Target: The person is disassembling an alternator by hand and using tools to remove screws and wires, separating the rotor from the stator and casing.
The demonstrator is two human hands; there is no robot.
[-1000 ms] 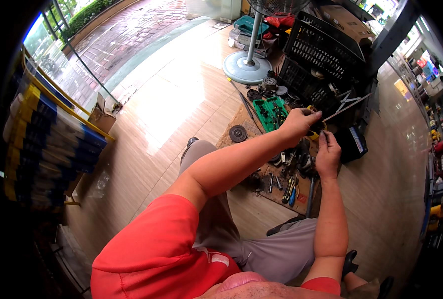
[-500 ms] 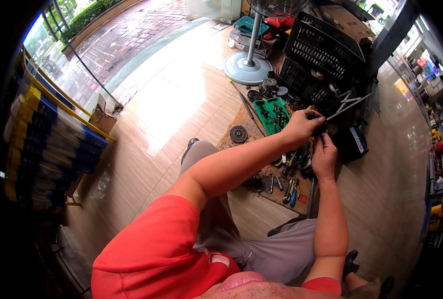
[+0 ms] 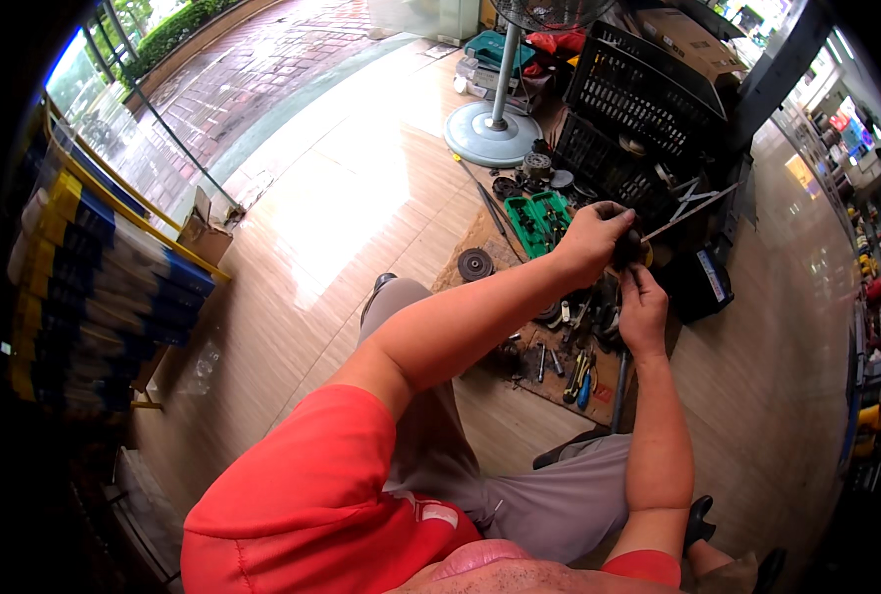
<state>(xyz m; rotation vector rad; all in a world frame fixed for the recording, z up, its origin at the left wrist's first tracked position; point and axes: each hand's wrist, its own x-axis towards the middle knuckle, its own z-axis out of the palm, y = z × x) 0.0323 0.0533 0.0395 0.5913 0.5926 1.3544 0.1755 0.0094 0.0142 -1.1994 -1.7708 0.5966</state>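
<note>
"Sitting between the hands, just right of the left hand (image 3: 593, 243), is one dark part (image 3: 627, 249), its long axis unclear."

"Which is nearer?"

"Neither, clearly: the right hand (image 3: 644, 305) pinches it from below; whether the curled left grips it cannot be told."

"Around them?"

"One green case (image 3: 527, 238) left of the left hand, one dark disc (image 3: 475, 264) farther left."

held part (image 3: 627, 249): dark, material unclear | tool case (image 3: 530, 236): green moulded plastic | disc (image 3: 475, 264): dull, metal-looking | crate (image 3: 648, 87): black slotted plastic | carton (image 3: 686, 46): matt cardboard | floor (image 3: 346, 213): smooth, glossy | shirt (image 3: 292, 475), trousers (image 3: 559, 500): matt cloth | fan base (image 3: 490, 147): smooth
</note>
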